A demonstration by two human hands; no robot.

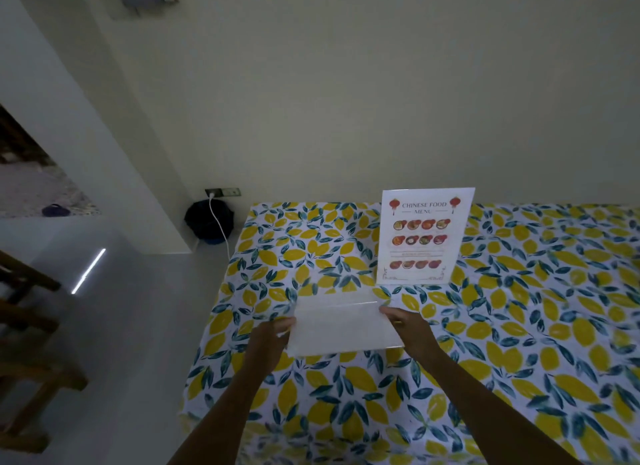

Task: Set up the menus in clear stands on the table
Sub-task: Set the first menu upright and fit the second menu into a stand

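Note:
A second clear stand [341, 322] with a pale sheet in it is tipped back over the table, held at both sides. My left hand [273, 333] grips its left edge and my right hand [407, 326] grips its right edge. Its printed face is turned away, so I cannot read it. Behind it, upright on the table, stands a finished "Chinese Food Menu" [424, 238] in its clear stand, facing me.
The table [519, 343] wears a lemon-and-leaf print cloth and butts against a pale wall. Left of it on the floor sits a dark bin [207, 222] with a white cable [220, 229] plugged into a wall socket. Wooden chair parts [31, 326] show at far left.

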